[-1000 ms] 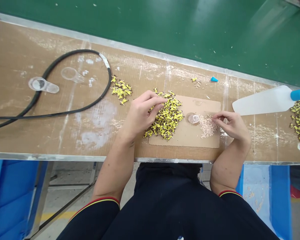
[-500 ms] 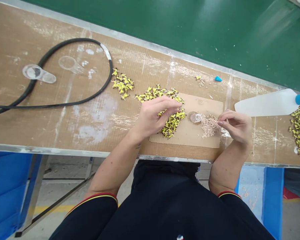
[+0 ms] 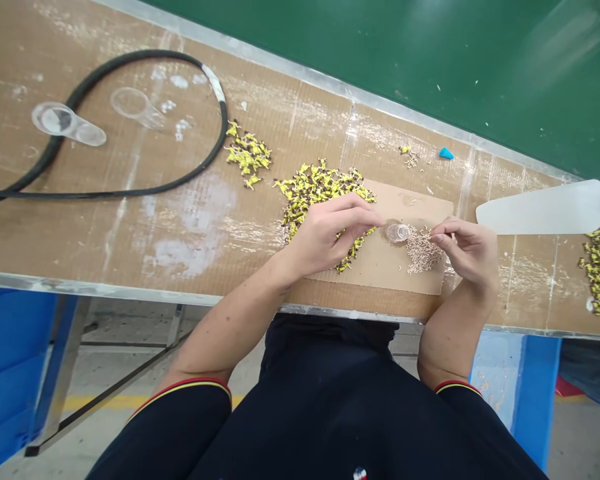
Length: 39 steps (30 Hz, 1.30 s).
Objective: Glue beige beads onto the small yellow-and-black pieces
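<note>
Bringing your right hand [image 3: 465, 250] in over the pale small pieces [image 3: 421, 250], you are pressing your thumb and fingertips [image 3: 443, 230] together just above the pile's upper edge; whether a piece sits in that pinch is too small to tell. Your left hand [image 3: 330, 230] is reaching across the yellow-and-black components [image 3: 320, 190], its fingers [image 3: 360, 217] stretching out side by side toward a clear round dish [image 3: 396, 232], tips just beside it; you cannot tell whether they are gripping anything. The dish is sitting between your hands on a cardboard sheet [image 3: 380, 267], with the pale pieces lying right of it. A smaller yellow cluster [image 3: 247, 153] is lying beyond a black cable [image 3: 130, 193], near two clear plastic scoops [image 3: 67, 125], while a white scraper [image 3: 540, 217] is resting on the right.
</note>
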Tool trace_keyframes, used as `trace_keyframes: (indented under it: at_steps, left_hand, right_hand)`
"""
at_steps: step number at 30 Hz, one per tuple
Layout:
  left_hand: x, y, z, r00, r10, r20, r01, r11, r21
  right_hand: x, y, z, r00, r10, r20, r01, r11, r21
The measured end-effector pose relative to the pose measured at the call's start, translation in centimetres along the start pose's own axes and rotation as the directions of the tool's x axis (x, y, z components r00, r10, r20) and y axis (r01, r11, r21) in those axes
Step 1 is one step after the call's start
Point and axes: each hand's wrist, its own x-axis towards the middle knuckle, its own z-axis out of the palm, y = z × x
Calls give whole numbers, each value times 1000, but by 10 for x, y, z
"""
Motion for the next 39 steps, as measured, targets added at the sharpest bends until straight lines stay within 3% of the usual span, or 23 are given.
trace_keyframes:
  at_steps: [8, 32, 39]
  left_hand:
    - [2, -3, 1, 984, 171, -47, -169, 985, 39]
    - [2, -5, 0, 980, 194, -45, -191, 979, 74]
    - [1, -5, 2, 988, 140, -58, -137, 988, 65]
  right_hand:
    - [12, -12, 18, 997, -77, 22, 78, 992, -97]
    - [16, -10, 26, 993, -120, 11, 120, 971, -209]
    - [16, -13, 25, 993, -115, 22, 117, 961, -252]
